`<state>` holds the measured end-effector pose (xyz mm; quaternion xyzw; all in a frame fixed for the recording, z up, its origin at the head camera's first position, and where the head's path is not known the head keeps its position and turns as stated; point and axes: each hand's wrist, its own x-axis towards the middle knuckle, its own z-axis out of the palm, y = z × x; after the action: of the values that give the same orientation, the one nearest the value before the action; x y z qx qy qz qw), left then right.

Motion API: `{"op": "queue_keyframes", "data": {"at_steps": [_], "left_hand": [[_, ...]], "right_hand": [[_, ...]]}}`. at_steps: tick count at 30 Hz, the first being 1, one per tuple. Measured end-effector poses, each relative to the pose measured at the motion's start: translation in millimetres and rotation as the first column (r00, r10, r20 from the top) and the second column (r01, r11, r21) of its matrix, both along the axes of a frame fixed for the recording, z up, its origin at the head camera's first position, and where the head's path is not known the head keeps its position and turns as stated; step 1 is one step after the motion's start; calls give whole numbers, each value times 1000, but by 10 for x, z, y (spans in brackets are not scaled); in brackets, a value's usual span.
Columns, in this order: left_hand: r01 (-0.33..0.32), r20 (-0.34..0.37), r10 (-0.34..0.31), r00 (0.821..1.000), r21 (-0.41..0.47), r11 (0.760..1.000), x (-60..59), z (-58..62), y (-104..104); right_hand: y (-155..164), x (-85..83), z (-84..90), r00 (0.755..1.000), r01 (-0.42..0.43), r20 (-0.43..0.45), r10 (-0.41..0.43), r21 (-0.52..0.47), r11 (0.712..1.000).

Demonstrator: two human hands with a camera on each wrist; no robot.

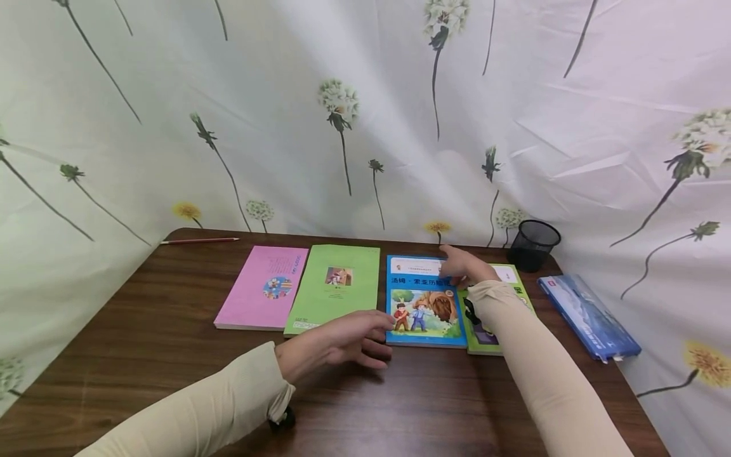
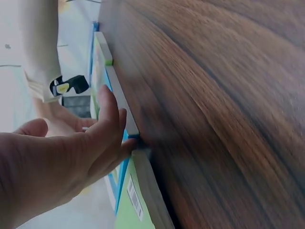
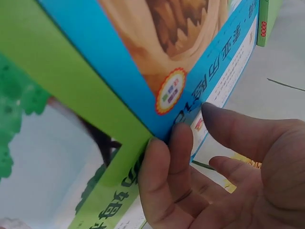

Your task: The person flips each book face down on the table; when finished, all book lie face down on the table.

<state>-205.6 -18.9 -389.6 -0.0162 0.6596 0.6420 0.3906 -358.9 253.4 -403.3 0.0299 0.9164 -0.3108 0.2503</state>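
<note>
A blue storybook (image 1: 411, 336) lies face up, two cartoon children and a cave on its cover. My left hand (image 1: 360, 339) is at its lower left corner, fingers loosely extended; in the left wrist view the fingertips appear to touch that corner. At the upper right corner is my right hand (image 1: 462, 263). In the right wrist view its thumb (image 3: 238, 129) lies by the cover's top edge, while its lightly bent fingers (image 3: 157, 179) rest along the side edge, over a green-bordered book (image 1: 485, 346). That book lies against the blue one, partly hidden by my right arm.
To the left lie a green book (image 1: 311, 298) and a pink book (image 1: 242, 301), side by side. A red pencil (image 1: 200, 240) is at the back left. Back right stands a black mesh pen holder (image 1: 531, 254), with a blue flat package (image 1: 594, 317) along the table's right edge.
</note>
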Motion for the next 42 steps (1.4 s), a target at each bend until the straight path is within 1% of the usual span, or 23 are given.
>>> {"op": "queue_keyframes", "data": {"at_steps": [6, 11, 16, 19, 26, 29, 33, 38, 42], "left_hand": [[-83, 73, 80, 994, 34, 996, 30, 6, 36], [-120, 119, 113, 986, 53, 991, 30, 4, 39], [-152, 139, 142, 980, 70, 986, 25, 3, 61], [-169, 145, 155, 977, 87, 982, 29, 3, 78], [-241, 176, 219, 960, 117, 963, 40, 8, 101], [-257, 180, 234, 955, 121, 959, 49, 9, 112], [-264, 194, 237, 952, 128, 956, 61, 26, 122], [-250, 226, 217, 950, 127, 960, 64, 23, 152], [-254, 241, 221, 945, 117, 960, 64, 0, 188]], "right_hand": [[-13, 9, 29, 1000, -6, 2, 6, -44, 999], [-35, 23, 28, 1000, -8, 4, 8, -67, 998], [-28, 46, 7, 1000, 7, 4, -6, -107, 994], [-23, 60, -3, 1000, 29, 2, -29, -120, 992], [-37, 66, -20, 998, 61, 2, -62, -157, 986], [-35, 67, -30, 998, 70, 6, -70, -162, 984], [-36, 71, -23, 998, 62, 6, -61, -160, 985], [-49, 65, -9, 997, 71, 17, -69, -166, 984], [-56, 58, -5, 997, 80, 32, -76, -177, 981]]}}
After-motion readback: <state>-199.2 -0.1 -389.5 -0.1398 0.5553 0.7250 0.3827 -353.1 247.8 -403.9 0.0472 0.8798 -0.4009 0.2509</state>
